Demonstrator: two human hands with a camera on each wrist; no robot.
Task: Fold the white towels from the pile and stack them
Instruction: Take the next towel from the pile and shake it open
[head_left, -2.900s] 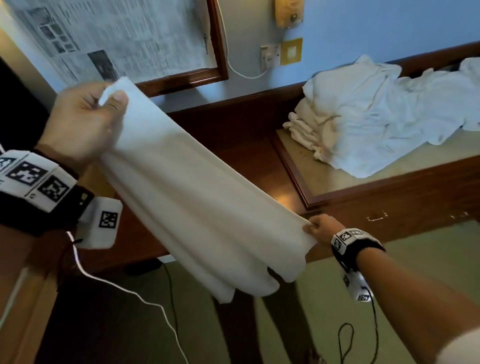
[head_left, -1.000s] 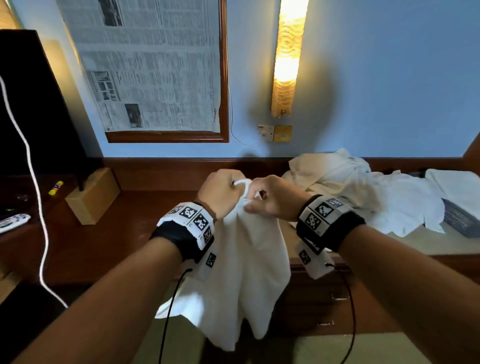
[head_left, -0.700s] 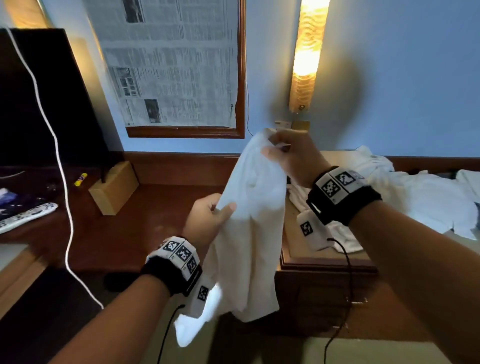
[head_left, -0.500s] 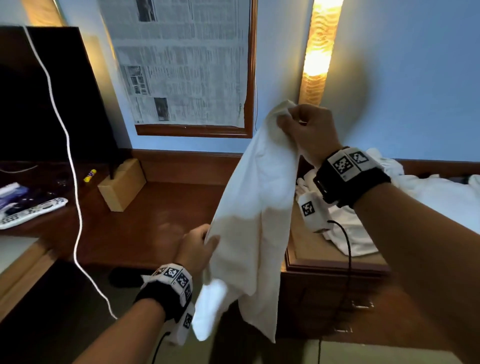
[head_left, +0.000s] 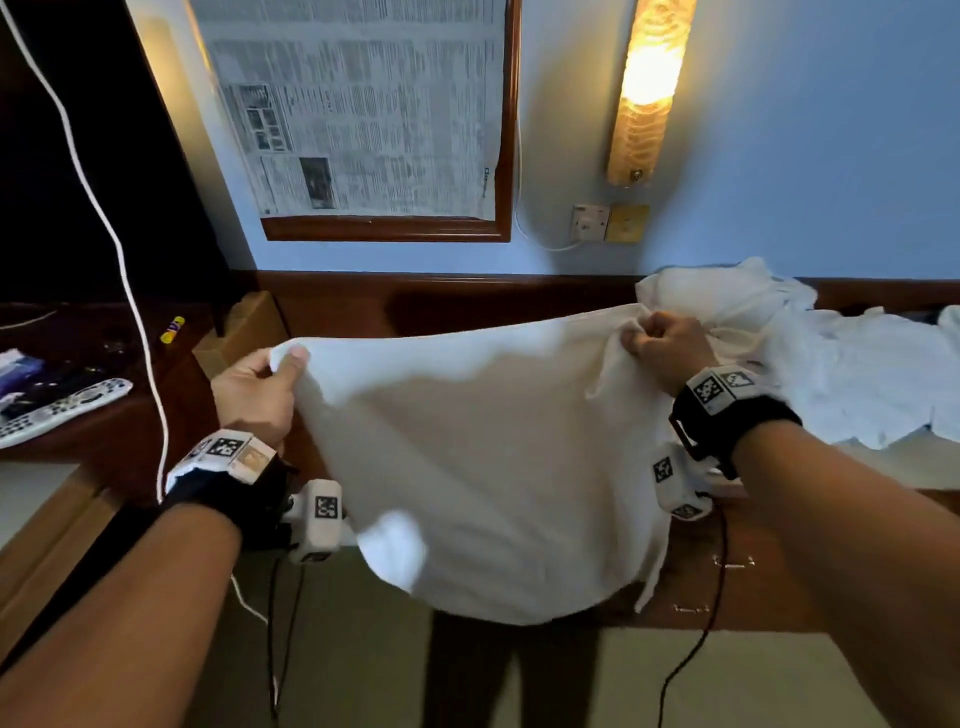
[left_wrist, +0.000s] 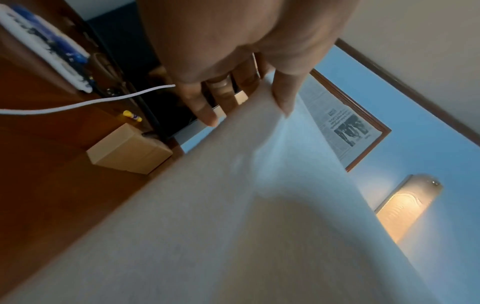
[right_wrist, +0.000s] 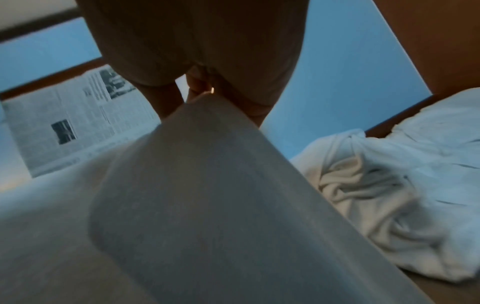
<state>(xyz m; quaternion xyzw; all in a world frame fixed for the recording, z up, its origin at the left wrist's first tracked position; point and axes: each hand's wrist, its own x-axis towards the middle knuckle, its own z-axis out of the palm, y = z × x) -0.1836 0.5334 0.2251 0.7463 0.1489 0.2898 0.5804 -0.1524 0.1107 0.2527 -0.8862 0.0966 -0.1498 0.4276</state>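
Both hands gripping one white towel (head_left: 483, 457) by its top edge, spread wide in the air over the worktop (head_left: 156, 431): left hand (head_left: 257, 389) at 9 o'clock pinching a corner btw thumb & fingers, right hand (head_left: 667, 348) at 3 o'clock fisted round a bunched corner. Cloth sagging in the middle, lower edge hanging in front of the worktop, toward 6. Best now: pull top edge taut & level, shake out the bunch at the right grip so corners match, then bring corners together for a clean half-fold w/o letting the bottom drag. Likely early in the fold; no tidy stack visible. Unfolded pile (head_left: 810, 358) lying on the worktop at 2–3 o'clock, just behind the right hand, apart from the held towel as far as can be told.
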